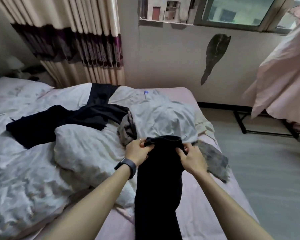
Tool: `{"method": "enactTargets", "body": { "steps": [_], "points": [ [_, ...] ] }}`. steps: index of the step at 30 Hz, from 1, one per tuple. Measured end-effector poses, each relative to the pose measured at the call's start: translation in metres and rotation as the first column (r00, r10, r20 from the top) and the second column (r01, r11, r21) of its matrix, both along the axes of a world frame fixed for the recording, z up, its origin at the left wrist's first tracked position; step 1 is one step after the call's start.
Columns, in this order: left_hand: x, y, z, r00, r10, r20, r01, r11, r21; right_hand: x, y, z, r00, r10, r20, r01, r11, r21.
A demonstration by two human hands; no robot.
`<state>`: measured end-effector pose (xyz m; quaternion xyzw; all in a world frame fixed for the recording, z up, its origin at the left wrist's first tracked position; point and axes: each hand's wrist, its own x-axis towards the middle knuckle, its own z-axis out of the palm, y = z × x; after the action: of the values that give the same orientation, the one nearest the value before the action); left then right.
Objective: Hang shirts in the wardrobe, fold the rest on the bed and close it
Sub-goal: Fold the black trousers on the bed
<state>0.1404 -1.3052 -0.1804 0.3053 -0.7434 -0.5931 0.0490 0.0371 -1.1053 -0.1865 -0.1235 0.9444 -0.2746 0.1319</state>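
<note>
A long black garment (158, 184) hangs over the near part of the bed (204, 210), held up by its top edge. My left hand (138, 151) pinches the left corner of that edge and my right hand (191, 159) pinches the right corner. Just behind lies a white shirt (163, 116) in a heap, with a grey garment (127, 129) tucked at its left. Further left, a dark garment (59, 120) is spread across the bedding. A grey patterned cloth (215, 161) lies by the bed's right edge.
A rumpled white duvet (42, 170) covers the left of the bed. Curtains (73, 40) hang at the back left, and there is a window (239, 11) on the far wall. Pink fabric (284, 75) drapes over a black rack (241, 122) on the floor at the right.
</note>
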Motion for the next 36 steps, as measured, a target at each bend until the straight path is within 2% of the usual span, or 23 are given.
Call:
{"method": "enactTargets", "body": {
  "steps": [2, 4, 6, 7, 9, 13, 20, 23, 27, 31, 36],
  "points": [
    [-0.039, -0.023, -0.004, 0.997, 0.075, 0.005, -0.075, 0.99, 0.118, -0.03, -0.03, -0.006, 0.999, -0.022, -0.026, 0.022, 1.0, -0.013],
    [-0.08, -0.052, -0.018, 0.992, 0.126, -0.004, -0.123, 0.976, 0.178, -0.062, -0.061, -0.013, 1.0, -0.008, -0.026, 0.005, 0.995, -0.102],
    [-0.11, -0.075, -0.039, 0.985, 0.173, 0.007, -0.172, 0.976, 0.137, -0.086, -0.084, -0.03, 0.998, 0.065, 0.012, -0.061, 0.971, -0.23],
    [-0.117, -0.08, -0.051, 0.986, 0.163, 0.021, -0.164, 0.983, 0.087, -0.089, -0.089, -0.039, 0.993, 0.114, 0.021, -0.105, 0.965, -0.242],
    [-0.121, -0.079, -0.085, 0.992, 0.096, 0.085, -0.098, 0.995, 0.018, -0.091, -0.092, -0.07, 0.978, 0.206, 0.036, -0.198, 0.966, -0.169],
    [-0.094, -0.049, -0.15, 0.978, -0.028, 0.206, 0.03, 1.0, -0.008, -0.062, -0.07, -0.134, 0.946, 0.297, 0.126, -0.297, 0.955, -0.023],
    [0.037, 0.05, -0.232, 0.895, -0.078, 0.44, 0.068, 0.997, 0.037, 0.053, 0.039, -0.208, 0.927, 0.258, 0.272, -0.272, 0.962, 0.014],
    [0.125, 0.105, -0.258, 0.829, -0.04, 0.557, 0.016, 0.999, 0.047, 0.128, 0.111, -0.236, 0.909, 0.146, 0.391, -0.169, 0.985, 0.025],
    [0.238, 0.181, -0.285, 0.728, 0.01, 0.686, -0.07, 0.996, 0.06, 0.229, 0.206, -0.276, 0.835, 0.0, 0.55, -0.065, 0.993, 0.097],
    [0.316, 0.24, -0.308, 0.678, -0.006, 0.735, -0.118, 0.986, 0.118, 0.294, 0.267, -0.303, 0.834, -0.03, 0.551, -0.064, 0.987, 0.15],
    [0.374, 0.294, -0.334, 0.704, 0.035, 0.71, -0.132, 0.988, 0.082, 0.335, 0.305, -0.325, 0.817, -0.029, 0.576, -0.024, 0.996, 0.083]
  ]
}}
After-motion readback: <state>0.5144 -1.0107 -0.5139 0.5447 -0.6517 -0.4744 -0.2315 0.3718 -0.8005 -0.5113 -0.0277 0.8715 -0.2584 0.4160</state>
